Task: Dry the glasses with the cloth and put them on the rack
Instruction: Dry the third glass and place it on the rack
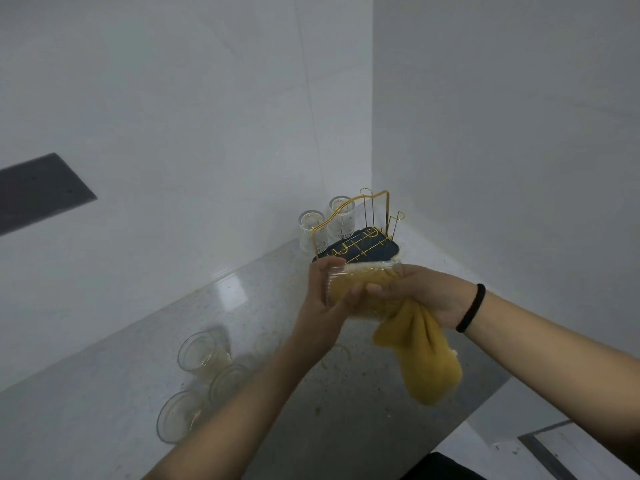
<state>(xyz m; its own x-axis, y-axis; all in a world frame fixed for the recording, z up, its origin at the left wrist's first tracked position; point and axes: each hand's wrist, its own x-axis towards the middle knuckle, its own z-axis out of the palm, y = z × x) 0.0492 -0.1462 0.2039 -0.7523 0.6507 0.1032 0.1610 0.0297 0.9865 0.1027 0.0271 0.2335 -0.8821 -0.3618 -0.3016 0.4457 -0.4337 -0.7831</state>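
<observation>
At frame centre the left hand (pixel 323 292) grips a glass (pixel 349 289) sideways so the right hand (pixel 415 292), clutching the cloth (pixel 420 358), can wipe inside it.

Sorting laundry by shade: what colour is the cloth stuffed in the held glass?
Mustard yellow; the cloth shows best in the head view, hanging from the glass.

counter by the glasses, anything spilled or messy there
Yes. The counter has faint yellowish ring marks and brownish specks under the hands, near the three waiting glasses. Nothing looks broken; two glasses stand upside down on the rack.
</observation>
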